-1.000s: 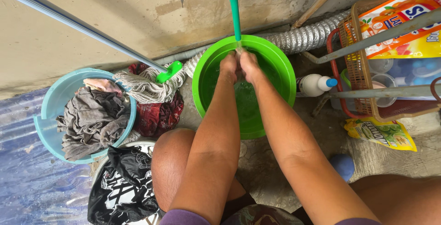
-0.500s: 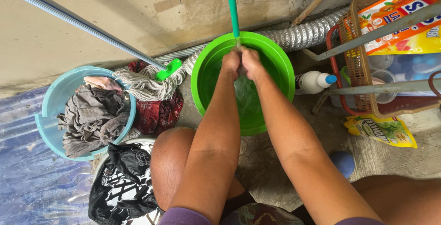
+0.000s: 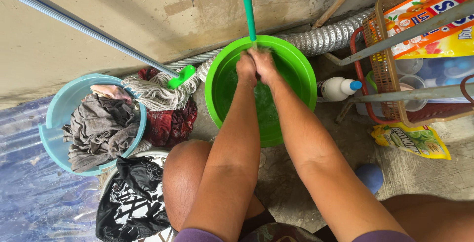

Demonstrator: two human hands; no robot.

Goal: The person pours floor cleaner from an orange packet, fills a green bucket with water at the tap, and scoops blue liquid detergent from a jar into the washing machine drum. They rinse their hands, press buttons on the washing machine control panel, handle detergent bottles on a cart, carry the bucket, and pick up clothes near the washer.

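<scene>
A round green basin (image 3: 301, 69) with water in it stands on the concrete floor against the wall. A green hose (image 3: 249, 12) hangs from a tap straight above its far rim. My left hand (image 3: 245, 68) and my right hand (image 3: 263, 65) are pressed together over the far side of the basin, right under the hose end. The fingers are curled against each other and I see nothing held in them. Both forearms reach out over the basin from my knees.
A light blue bucket (image 3: 61, 104) of grey and pink clothes stands left. A mop head (image 3: 158, 91) with green socket lies over red cloth. Black-and-white cloth (image 3: 131, 200) lies near my knee. A white bottle (image 3: 338, 89), foil duct, wire basket and yellow packets are right.
My joined hands have stayed under the hose, shifting slightly against each other. The view has drifted a little; nothing else moved.
</scene>
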